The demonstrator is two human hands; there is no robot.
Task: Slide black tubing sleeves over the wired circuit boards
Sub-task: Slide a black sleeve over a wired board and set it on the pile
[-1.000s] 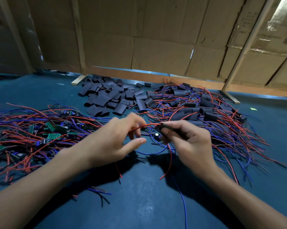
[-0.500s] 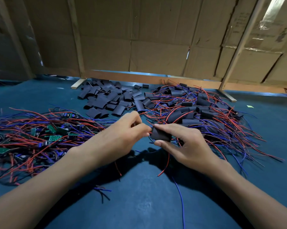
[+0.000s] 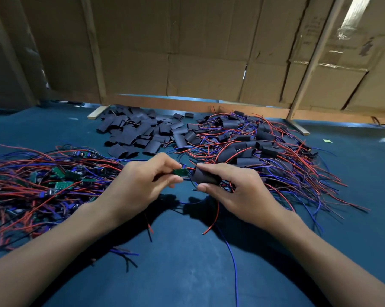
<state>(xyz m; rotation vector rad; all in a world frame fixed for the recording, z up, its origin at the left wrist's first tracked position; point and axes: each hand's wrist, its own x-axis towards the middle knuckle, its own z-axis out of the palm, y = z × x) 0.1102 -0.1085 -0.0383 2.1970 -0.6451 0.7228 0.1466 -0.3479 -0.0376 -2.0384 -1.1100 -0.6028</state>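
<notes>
Left hand (image 3: 140, 185) fingers (image 3: 165, 159) pinch a small green circuit board (image 3: 180, 172), its end pointing toward 3 o'clock. Right hand (image 3: 238, 189) fingers (image 3: 211, 168) and thumb curl round 1 black tubing sleeve (image 3: 203, 177), its mouth facing the board. Board tip sits just beside the sleeve opening; we cannot tell if it is inside yet. Red and blue wires (image 3: 211, 220) from the board seem to run through the sleeve and hang out below the right hand toward 6 o'clock.

Outward: at 9 o'clock, a pile of bare wired boards (image 3: 54, 180), green boards showing, none sleeved as far as we see. At 12 o'clock, a heap of loose empty sleeves (image 3: 142, 134). At 2 o'clock, a pile of sleeved boards (image 3: 260, 147) with wires trailing. All on the blue surface (image 3: 187, 273); cardboard wall (image 3: 187, 52) behind.

Progress, our judgement: mid-batch. The done pile is large, but the bare pile looks about as large, so plenty is left. This unit: wires threaded, sleeve not yet over the board. Next would be pushing the sleeve along to cover it.
</notes>
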